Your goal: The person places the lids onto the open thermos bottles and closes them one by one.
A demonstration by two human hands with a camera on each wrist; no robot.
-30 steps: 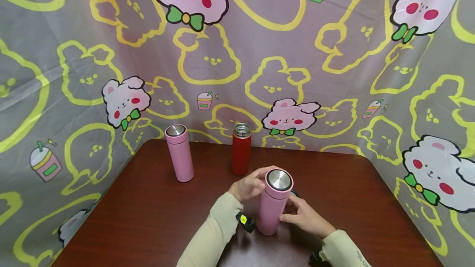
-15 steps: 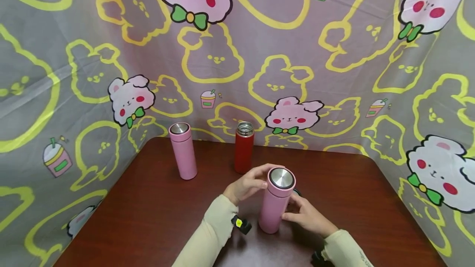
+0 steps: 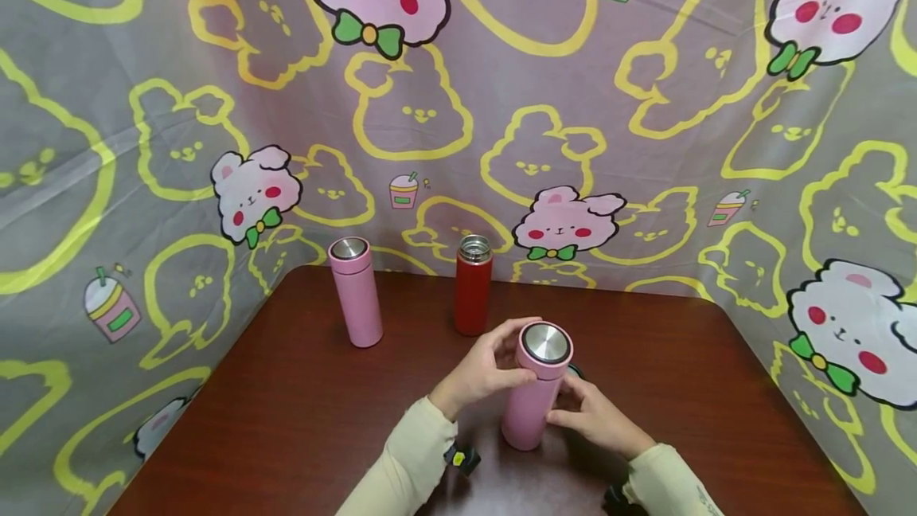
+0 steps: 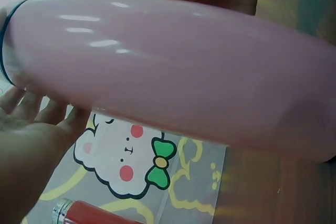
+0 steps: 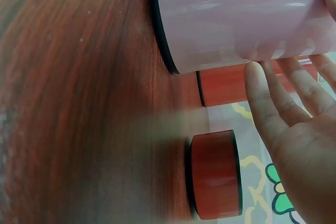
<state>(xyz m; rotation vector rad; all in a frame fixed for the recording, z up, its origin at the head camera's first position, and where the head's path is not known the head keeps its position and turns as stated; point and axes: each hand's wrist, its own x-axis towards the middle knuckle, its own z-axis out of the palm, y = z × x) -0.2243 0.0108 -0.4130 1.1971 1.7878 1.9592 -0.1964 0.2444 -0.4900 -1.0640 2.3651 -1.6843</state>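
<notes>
A pink thermos bottle (image 3: 528, 412) with a steel-topped lid (image 3: 547, 343) stands upright on the table in the head view. My left hand (image 3: 478, 374) grips its upper part around the lid, thumb in front and fingers behind. Lower down, my right hand (image 3: 600, 422) holds the body from the right between thumb and fingers. The right wrist view shows those fingers against the pink wall and the bottle's dark base rim. Across the left wrist view stretches the bottle's glossy pink body (image 4: 173, 72), the left hand's fingers (image 4: 39, 108) curled near its lid end.
A second pink thermos (image 3: 357, 301) stands at the back left. Near the back middle is an uncapped red thermos (image 3: 473, 297). Its likely cap, a short red cylinder (image 5: 215, 174), sits on the brown table (image 3: 286, 412), mostly hidden behind the held bottle. Patterned cloth (image 3: 430, 126) encloses the table.
My left hand has shifted its hold on the lid; its thumb now lies further across the front. The right hand keeps its hold. The view has shifted slightly, and the bottle stays upright.
</notes>
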